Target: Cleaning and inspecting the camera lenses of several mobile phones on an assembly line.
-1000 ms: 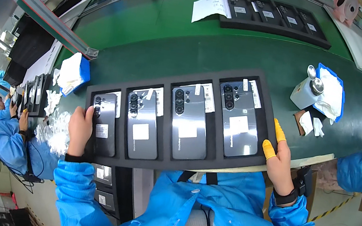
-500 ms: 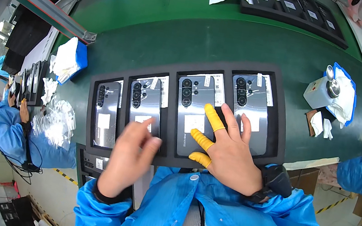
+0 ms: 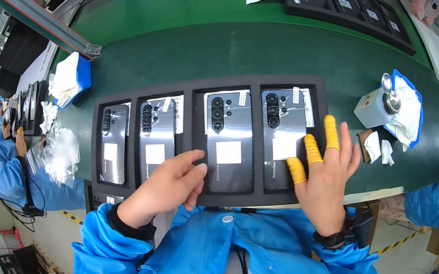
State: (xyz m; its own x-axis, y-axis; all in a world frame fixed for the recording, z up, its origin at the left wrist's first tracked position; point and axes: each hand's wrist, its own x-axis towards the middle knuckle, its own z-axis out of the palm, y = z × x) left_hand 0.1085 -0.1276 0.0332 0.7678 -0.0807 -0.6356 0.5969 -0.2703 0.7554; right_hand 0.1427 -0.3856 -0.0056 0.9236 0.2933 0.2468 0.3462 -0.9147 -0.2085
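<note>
Tray [image 3: 118,113] w/ four phones [image 3: 229,141], left hand [image 3: 163,189] fingers curled on edge, right hand [image 3: 326,182] fingers spread

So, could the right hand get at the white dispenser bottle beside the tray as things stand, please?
Probably yes. The right hand hovers open at the tray's right end, and the white dispenser bottle stands on the green belt just beyond, with nothing between them.
</note>
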